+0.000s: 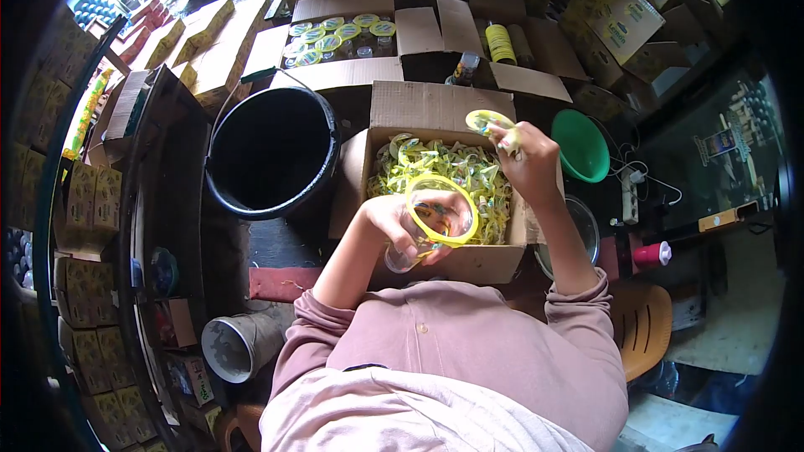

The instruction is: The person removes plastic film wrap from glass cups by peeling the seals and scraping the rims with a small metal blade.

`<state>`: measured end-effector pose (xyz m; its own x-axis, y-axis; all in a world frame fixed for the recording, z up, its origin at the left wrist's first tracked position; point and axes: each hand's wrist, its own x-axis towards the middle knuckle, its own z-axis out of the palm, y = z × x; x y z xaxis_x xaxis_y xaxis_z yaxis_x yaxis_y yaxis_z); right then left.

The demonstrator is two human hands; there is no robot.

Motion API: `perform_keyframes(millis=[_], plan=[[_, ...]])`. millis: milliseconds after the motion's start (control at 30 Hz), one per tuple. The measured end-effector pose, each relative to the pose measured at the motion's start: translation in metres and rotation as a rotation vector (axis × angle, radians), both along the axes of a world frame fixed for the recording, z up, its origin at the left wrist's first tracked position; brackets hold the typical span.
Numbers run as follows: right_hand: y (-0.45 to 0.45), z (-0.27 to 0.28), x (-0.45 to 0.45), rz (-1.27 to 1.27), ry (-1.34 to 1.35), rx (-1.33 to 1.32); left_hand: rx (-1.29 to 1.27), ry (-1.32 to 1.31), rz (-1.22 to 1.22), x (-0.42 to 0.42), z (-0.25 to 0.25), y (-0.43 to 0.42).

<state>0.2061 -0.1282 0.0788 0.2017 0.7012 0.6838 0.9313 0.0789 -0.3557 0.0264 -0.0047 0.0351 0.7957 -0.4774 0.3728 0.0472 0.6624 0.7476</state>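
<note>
My left hand [390, 219] is wrapped round a clear plastic jar [402, 262] with a yellow rim, its mouth tilted up toward me. A few small items show through the jar, too unclear to name. Up to the right, my right hand [533, 161] is closed on a round yellow-edged lid [484, 120], and something small and pale shows at its fingers. Beneath both hands stands an open cardboard box [444, 102], filled with small yellow-green wrapped packets [419, 161].
A large black bucket [328, 130] stands left of the box, a green bowl [584, 147] right of it. Behind, an open carton [335, 71] holds several yellow-lidded jars [331, 25]. A power strip [629, 194] with cables and a pink spool [646, 254] lie at right.
</note>
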Motion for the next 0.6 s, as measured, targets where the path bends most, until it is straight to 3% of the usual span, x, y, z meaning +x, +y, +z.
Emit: perform_keyframes(millis=[67,100,133,200,333,500,600], plan=[[-0.005,-0.019,0.007,-0.032,0.084,-0.348,0.129,-0.05,0.11,-0.005,0.011,0.006],[-0.01,-0.008,-0.002,-0.068,0.202,-0.71,0.197,-0.033,0.15,-0.008,0.016,0.009],[-0.016,-0.021,-0.003,-0.175,0.031,-0.925,0.265,-0.015,0.19,-0.011,0.02,0.011],[-0.029,-0.045,-0.005,-0.284,-0.142,-1.008,0.443,-0.144,0.373,-0.013,0.029,0.012],[-0.043,-0.059,0.004,-0.147,0.075,-0.913,0.764,-0.286,0.597,-0.02,0.044,0.013],[-0.052,-0.043,-0.002,-0.035,0.613,-0.606,0.793,-0.363,0.805,-0.021,0.056,0.006],[-0.055,-0.04,-0.011,-0.04,0.831,-0.397,0.814,-0.196,1.015,-0.019,0.055,-0.003]])
